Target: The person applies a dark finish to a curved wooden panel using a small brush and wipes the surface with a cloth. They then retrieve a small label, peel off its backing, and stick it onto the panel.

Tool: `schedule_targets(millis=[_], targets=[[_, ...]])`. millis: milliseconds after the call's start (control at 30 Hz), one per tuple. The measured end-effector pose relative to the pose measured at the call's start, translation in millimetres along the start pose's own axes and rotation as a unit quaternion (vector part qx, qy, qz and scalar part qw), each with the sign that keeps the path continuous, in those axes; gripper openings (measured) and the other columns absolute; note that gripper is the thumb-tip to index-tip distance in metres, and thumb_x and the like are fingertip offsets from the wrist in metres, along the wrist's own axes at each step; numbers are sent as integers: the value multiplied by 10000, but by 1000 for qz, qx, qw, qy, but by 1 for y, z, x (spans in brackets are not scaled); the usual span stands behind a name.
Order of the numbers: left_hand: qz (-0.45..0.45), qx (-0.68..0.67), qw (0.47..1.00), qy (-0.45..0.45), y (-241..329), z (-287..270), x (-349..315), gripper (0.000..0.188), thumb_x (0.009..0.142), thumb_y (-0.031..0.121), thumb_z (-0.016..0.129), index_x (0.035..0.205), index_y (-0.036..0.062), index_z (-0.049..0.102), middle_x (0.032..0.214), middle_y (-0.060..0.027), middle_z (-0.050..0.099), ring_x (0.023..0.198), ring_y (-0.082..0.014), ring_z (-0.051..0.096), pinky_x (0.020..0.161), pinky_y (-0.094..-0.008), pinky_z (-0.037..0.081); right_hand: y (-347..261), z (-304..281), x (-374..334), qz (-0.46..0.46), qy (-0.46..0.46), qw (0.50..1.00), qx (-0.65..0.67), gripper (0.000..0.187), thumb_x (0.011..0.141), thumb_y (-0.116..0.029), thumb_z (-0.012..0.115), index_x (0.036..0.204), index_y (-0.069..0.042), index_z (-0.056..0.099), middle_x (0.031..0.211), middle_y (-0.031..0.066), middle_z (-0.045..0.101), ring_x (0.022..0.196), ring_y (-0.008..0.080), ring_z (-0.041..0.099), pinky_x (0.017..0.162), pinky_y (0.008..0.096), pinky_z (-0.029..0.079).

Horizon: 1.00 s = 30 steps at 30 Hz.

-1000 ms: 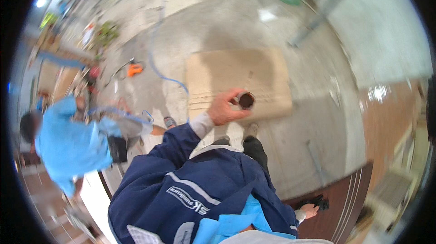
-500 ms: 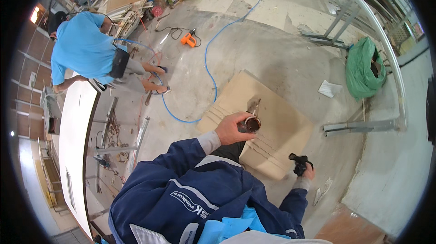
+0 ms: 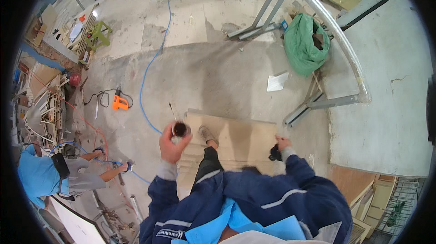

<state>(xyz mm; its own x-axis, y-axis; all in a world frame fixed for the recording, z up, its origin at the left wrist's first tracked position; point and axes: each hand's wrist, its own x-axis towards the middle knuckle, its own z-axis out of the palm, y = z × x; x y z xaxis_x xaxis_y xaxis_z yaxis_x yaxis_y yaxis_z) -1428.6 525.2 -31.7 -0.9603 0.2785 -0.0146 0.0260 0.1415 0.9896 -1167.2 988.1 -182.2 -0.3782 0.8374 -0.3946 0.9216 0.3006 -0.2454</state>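
Observation:
My left hand [image 3: 171,148] is closed round a small open jar [image 3: 180,129] with dark stuff inside. A thin stick, perhaps a brush handle [image 3: 173,112], leans up at the jar's far side. Off to the right, my right hand [image 3: 283,143] grips a crumpled black cloth [image 3: 274,153], which hangs below the fingers. Beneath me lies a stack of tan cardboard sheets [image 3: 236,130]; one of my shoes [image 3: 207,135] rests on it.
An orange heat gun [image 3: 120,103] with its cord lies at left, near a blue hose [image 3: 146,73]. Another person [image 3: 41,176] in light blue bends at lower left. A green sack [image 3: 305,46], white paper [image 3: 277,82] and a metal frame [image 3: 334,102] are at right.
My view has turned to the right, and the other person now appears lower left. Both hands still hold their things and have spread farther apart, while my foot now shows on the cardboard.

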Motion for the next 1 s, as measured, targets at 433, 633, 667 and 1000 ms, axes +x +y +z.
schedule_targets(millis=[433, 633, 667, 1000], targets=[[24, -3, 979, 202, -26, -168, 139, 537, 798, 179, 877, 1271, 44, 662, 1112, -12, 728, 1016, -115, 679, 890, -287, 525, -2, -130, 76, 67, -124, 945, -294, 411, 787, -368, 783, 1060, -60, 792, 1126, 162, 761, 1091, 315, 717, 971, 393, 545], [-35, 104, 964, 244, -52, -228, 175, 549, 787, 229, 874, 1266, 58, 666, 1080, -38, 737, 976, -139, 691, 859, -319, 549, -166, -18, 110, -40, -197, 929, -312, 390, 795, -363, 756, 1043, -64, 792, 1114, 172, 756, 1092, 323, 713, 968, 400, 546], [-45, 114, 962, 243, -52, -242, 187, 548, 784, 229, 876, 1262, 58, 668, 1091, -41, 731, 981, -147, 691, 857, -321, 551, -204, 13, 115, -66, -209, 926, -306, 387, 796, -362, 751, 1040, -64, 792, 1112, 174, 756, 1092, 324, 712, 967, 401, 546], [-32, 38, 951, 304, -37, -365, 353, 569, 777, 214, 887, 1275, 53, 664, 1151, -52, 700, 1007, -139, 673, 845, -294, 540, -765, 148, 112, -341, -143, 901, -228, 392, 817, -391, 730, 1019, -58, 771, 1083, 211, 736, 1057, 399, 692, 931, 457, 548]])
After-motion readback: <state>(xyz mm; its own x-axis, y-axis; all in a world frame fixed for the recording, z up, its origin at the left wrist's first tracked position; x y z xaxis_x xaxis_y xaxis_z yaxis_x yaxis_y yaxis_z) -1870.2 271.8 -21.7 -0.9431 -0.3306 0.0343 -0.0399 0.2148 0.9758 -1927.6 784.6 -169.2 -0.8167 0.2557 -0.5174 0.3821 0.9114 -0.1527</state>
